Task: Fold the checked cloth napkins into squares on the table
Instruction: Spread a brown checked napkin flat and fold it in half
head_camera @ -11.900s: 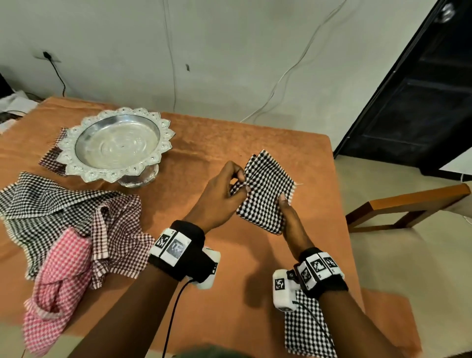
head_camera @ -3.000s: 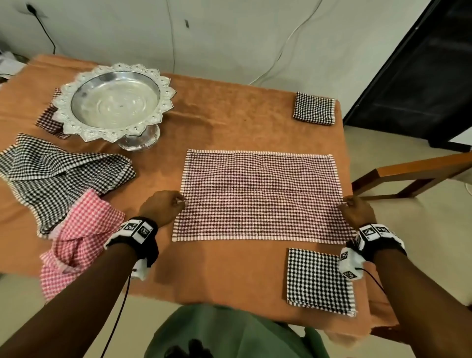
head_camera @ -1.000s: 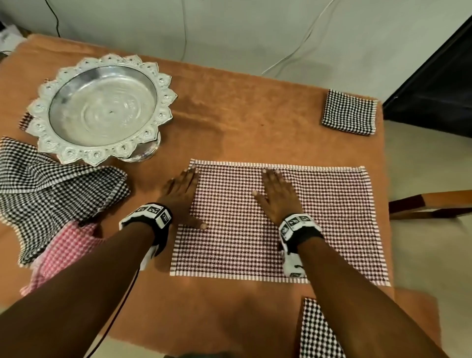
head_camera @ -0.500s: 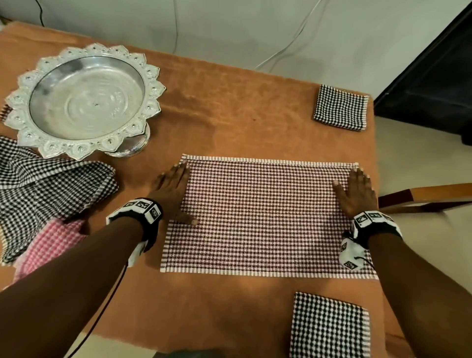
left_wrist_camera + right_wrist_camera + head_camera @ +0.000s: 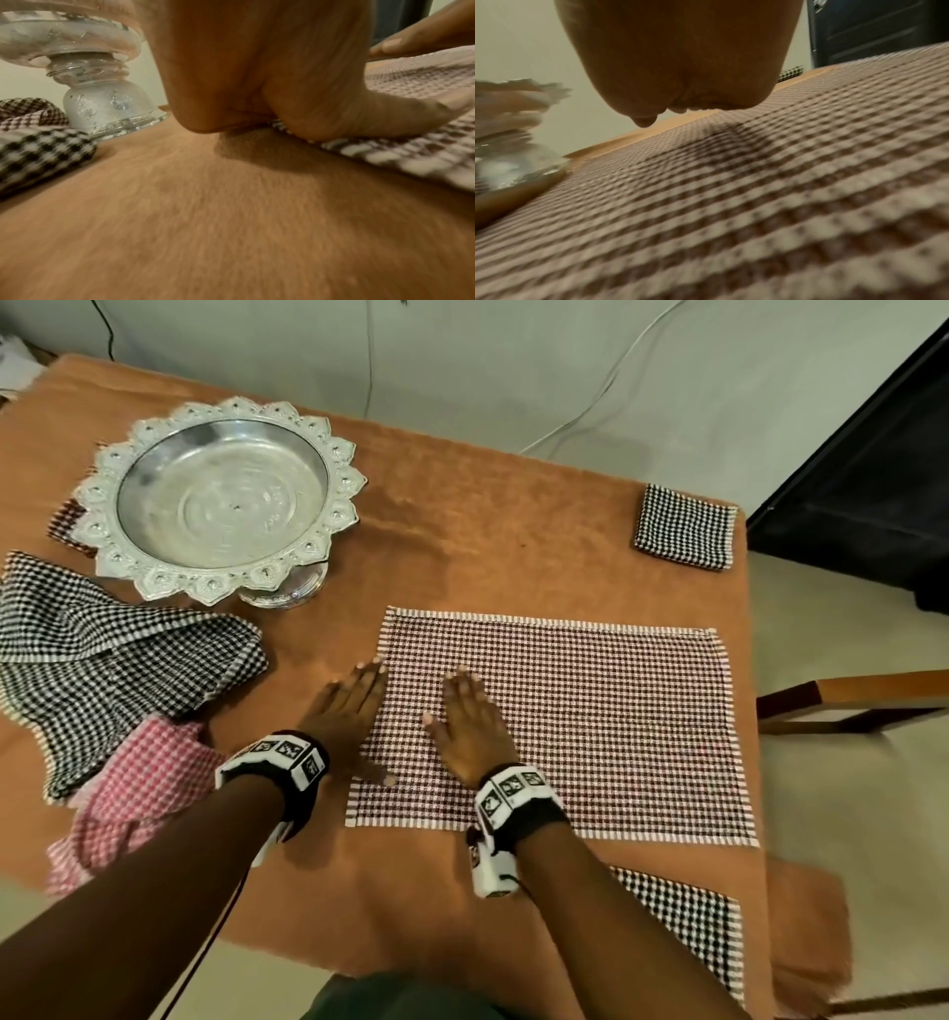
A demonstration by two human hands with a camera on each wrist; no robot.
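The table [image 5: 513,531], under its orange cover, took up most of what I could see. On it, square in front of me, the maroon checked napkin [image 5: 590,726] lay spread out flat as a wide rectangle, its white-striped border showing all round. To my left sat the silver pedestal tray [image 5: 221,495] with its scalloped rim, and just near of it a heap of unfolded black checked cloth [image 5: 102,649] — a pink checked cloth [image 5: 133,788] partly tucked beneath it at the table's near edge. A dark checked scrap [image 5: 64,528] peeked out from under the tray's far left side; I could not make out from there how it was folded.

Two black checked napkins were already folded: the far folded square [image 5: 685,526] at the far right corner, and the near folded square [image 5: 688,927] by the near right edge, partly behind my forearm.

My left hand [image 5: 349,711] lay flat with fingers straight, straddling the napkin's left edge — thumb on the cloth, holding nothing. My right hand [image 5: 472,726] pressed palm-down on the napkin just beside it, fingers straight and together, gripping nothing either.
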